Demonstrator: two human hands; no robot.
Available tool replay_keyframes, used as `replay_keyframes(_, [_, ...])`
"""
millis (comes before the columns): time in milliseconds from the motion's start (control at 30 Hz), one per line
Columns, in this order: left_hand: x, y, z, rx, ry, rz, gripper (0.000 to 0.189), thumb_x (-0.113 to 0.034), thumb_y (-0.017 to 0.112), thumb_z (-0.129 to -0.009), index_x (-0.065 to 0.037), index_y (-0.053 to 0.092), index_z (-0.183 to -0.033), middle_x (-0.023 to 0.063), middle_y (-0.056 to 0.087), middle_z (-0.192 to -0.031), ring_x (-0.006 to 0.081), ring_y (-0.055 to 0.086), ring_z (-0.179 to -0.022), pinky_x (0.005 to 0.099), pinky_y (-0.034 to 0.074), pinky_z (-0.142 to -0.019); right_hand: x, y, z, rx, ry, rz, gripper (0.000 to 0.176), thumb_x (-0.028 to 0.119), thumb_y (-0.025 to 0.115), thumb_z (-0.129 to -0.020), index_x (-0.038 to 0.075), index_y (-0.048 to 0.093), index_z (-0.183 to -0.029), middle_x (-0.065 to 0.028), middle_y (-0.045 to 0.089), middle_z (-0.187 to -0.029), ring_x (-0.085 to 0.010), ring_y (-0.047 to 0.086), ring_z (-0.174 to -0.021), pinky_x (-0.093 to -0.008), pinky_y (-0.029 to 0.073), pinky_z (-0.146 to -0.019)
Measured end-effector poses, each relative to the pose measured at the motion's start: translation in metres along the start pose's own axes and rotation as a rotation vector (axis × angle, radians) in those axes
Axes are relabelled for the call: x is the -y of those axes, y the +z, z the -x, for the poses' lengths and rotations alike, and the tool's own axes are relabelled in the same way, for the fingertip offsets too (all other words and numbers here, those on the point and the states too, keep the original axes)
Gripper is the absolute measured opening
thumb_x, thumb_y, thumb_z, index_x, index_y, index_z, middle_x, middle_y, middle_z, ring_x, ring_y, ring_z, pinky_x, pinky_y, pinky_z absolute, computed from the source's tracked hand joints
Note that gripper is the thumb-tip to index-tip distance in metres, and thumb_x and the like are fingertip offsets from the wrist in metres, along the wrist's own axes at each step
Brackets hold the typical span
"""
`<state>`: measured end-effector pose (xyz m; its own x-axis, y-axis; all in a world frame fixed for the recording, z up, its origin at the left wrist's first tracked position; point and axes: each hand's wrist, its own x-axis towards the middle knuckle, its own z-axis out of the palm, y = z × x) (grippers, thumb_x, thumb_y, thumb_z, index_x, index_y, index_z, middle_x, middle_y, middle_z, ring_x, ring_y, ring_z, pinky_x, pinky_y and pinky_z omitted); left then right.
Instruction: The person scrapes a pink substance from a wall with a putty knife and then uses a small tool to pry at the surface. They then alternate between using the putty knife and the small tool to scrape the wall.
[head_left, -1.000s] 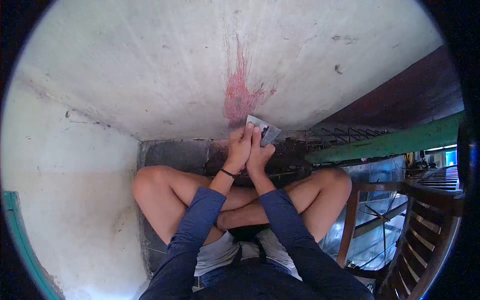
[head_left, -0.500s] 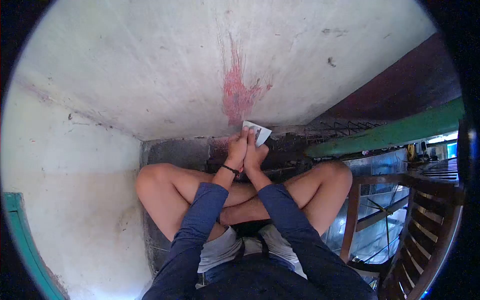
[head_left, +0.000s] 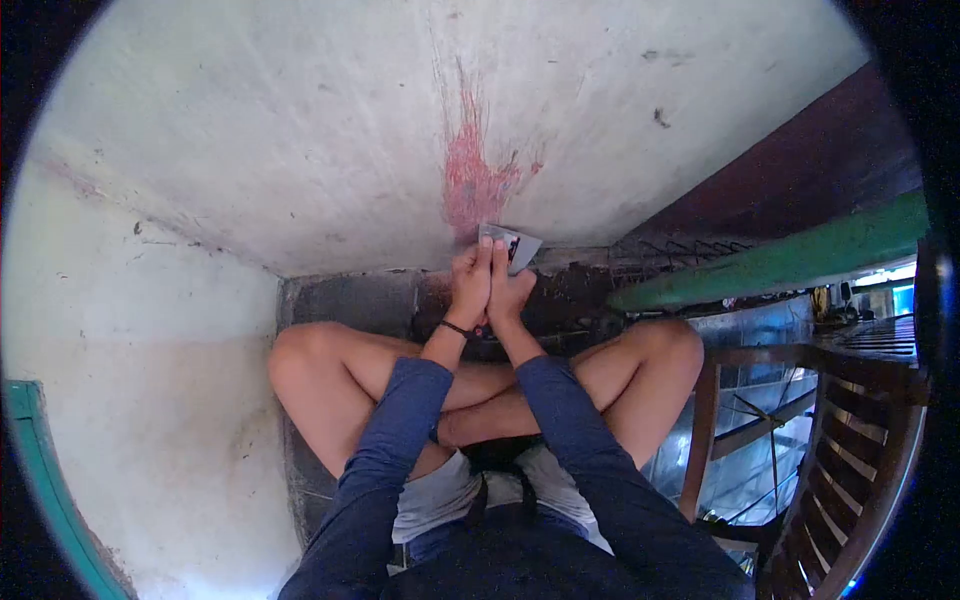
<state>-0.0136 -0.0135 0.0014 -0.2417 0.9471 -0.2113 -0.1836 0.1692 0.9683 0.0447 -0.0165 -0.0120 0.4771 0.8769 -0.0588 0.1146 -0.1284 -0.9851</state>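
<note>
Both my hands are together in front of the wall, wrapped around a scraper (head_left: pixel 525 247) with a flat grey metal blade and a dark mark on it. My left hand (head_left: pixel 469 284) is closed, a dark bracelet at its wrist. Pressed against it, my right hand (head_left: pixel 509 293) is closed too, and both thumbs lie along the blade. The fingers hide the handle. At its upper corner the blade is at the bottom of a red scraped patch (head_left: pixel 470 180) on the whitish wall (head_left: pixel 300 130); whether it touches cannot be made out.
My crossed legs rest on the dark tiled floor (head_left: pixel 345 300). A second pale wall (head_left: pixel 180 400) stands on the left, with a green frame (head_left: pixel 45 470) at its edge. To the right are a green beam (head_left: pixel 770 260) and a brown wooden slatted chair (head_left: pixel 850 460).
My two hands and the scraper have shifted slightly up towards the red patch. The blade has tilted and now looks greyer.
</note>
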Motion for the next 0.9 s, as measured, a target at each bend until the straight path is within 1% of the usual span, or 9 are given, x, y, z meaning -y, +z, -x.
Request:
replay_keyframes(100, [0.038, 0.003, -0.007, -0.076, -0.038, 0.061, 0.04, -0.038, 0.05, -0.098, -0.003, 0.064, -0.083, -0.0018, 0.06, -0.073, 0.0075, 0.051, -0.067, 0.0264, 0.045, -0.061, -0.024, 0.005, -0.003, -0.008, 0.074, -0.018, 0.052, 0.045, 0.07, -0.082, -0.005, 0.062, -0.066, -0.0102, 0.063, -0.06, -0.0175, 0.059, -0.057, -0.0378, 0.047, -0.054])
replay_keyframes(200, [0.012, 0.002, -0.013, 0.076, 0.231, 0.034, 0.041, -0.038, 0.05, -0.098, -0.003, 0.065, -0.085, -0.0007, 0.06, -0.073, 0.0079, 0.051, -0.066, 0.0273, 0.045, -0.061, 0.004, 0.003, -0.014, 0.029, -0.049, -0.226, 0.053, 0.045, 0.071, -0.081, -0.005, 0.062, -0.065, -0.0099, 0.063, -0.061, -0.0166, 0.059, -0.057, -0.0373, 0.047, -0.055])
replay_keyframes(300, [0.005, 0.0, 0.001, -0.018, -0.209, -0.079, 0.043, -0.039, 0.05, -0.097, -0.001, 0.064, -0.083, -0.0002, 0.061, -0.073, 0.0077, 0.051, -0.066, 0.0277, 0.046, -0.062, -0.002, 0.001, -0.008, 0.014, 0.117, -0.006, 0.05, 0.042, 0.071, -0.082, -0.004, 0.062, -0.067, -0.0085, 0.063, -0.063, -0.015, 0.057, -0.059, -0.0363, 0.046, -0.056])
replay_keyframes(400, [0.026, 0.007, -0.005, -0.118, 0.124, -0.056, 0.045, -0.041, 0.05, -0.097, 0.0, 0.065, -0.086, 0.0004, 0.061, -0.071, 0.0095, 0.051, -0.065, 0.0298, 0.046, -0.061, 0.0, 0.002, -0.002, -0.011, 0.073, -0.129, 0.049, 0.043, 0.072, -0.082, -0.004, 0.063, -0.068, -0.0077, 0.064, -0.064, -0.0152, 0.058, -0.06, -0.036, 0.046, -0.057])
replay_keyframes(500, [0.003, 0.004, -0.009, 0.051, 0.19, -0.03, 0.047, -0.042, 0.051, -0.096, 0.001, 0.067, -0.089, 0.0009, 0.062, -0.073, 0.0125, 0.053, -0.067, 0.0324, 0.046, -0.063, 0.025, -0.002, -0.011, 0.032, 0.024, -0.206, 0.053, 0.047, 0.071, -0.081, -0.004, 0.064, -0.07, -0.0093, 0.065, -0.066, -0.0165, 0.06, -0.062, -0.0361, 0.047, -0.058])
replay_keyframes(633, [0.016, 0.002, -0.004, -0.119, 0.086, -0.165, 0.046, -0.04, 0.05, -0.097, 0.002, 0.067, -0.09, 0.0021, 0.063, -0.074, 0.0118, 0.053, -0.069, 0.0315, 0.045, -0.063, -0.028, 0.006, -0.009, 0.119, 0.242, -0.107, 0.052, 0.047, 0.07, -0.081, -0.004, 0.064, -0.073, -0.0097, 0.065, -0.069, -0.0166, 0.058, -0.062, -0.0372, 0.047, -0.06])
replay_keyframes(700, [0.026, 0.009, 0.002, -0.159, -0.024, -0.034, 0.046, -0.037, 0.049, -0.098, 0.004, 0.065, -0.086, 0.0043, 0.062, -0.07, 0.0103, 0.05, -0.066, 0.0313, 0.044, -0.061, -0.024, 0.002, -0.013, 0.13, 0.151, -0.089, 0.05, 0.047, 0.069, -0.082, -0.003, 0.065, -0.08, -0.0071, 0.065, -0.074, -0.0146, 0.058, -0.068, -0.0343, 0.047, -0.062])
replay_keyframes(800, [-0.006, 0.008, -0.012, 0.006, 0.259, -0.066, 0.046, -0.037, 0.05, -0.097, 0.004, 0.066, -0.088, 0.0057, 0.064, -0.072, 0.0114, 0.053, -0.068, 0.0312, 0.046, -0.063, 0.017, -0.002, -0.023, 0.131, 0.085, -0.127, 0.05, 0.046, 0.069, -0.083, -0.003, 0.065, -0.08, -0.0068, 0.064, -0.075, -0.0147, 0.057, -0.068, -0.034, 0.047, -0.062])
replay_keyframes(900, [0.019, 0.003, -0.012, 0.013, 0.082, -0.042, 0.044, -0.036, 0.05, -0.097, 0.004, 0.066, -0.09, 0.006, 0.064, -0.073, 0.0121, 0.054, -0.069, 0.0311, 0.047, -0.065, 0.026, -0.005, -0.01, 0.075, 0.134, -0.077, 0.051, 0.046, 0.068, -0.084, -0.004, 0.064, -0.071, -0.0096, 0.064, -0.067, -0.0169, 0.058, -0.061, -0.0371, 0.046, -0.058])
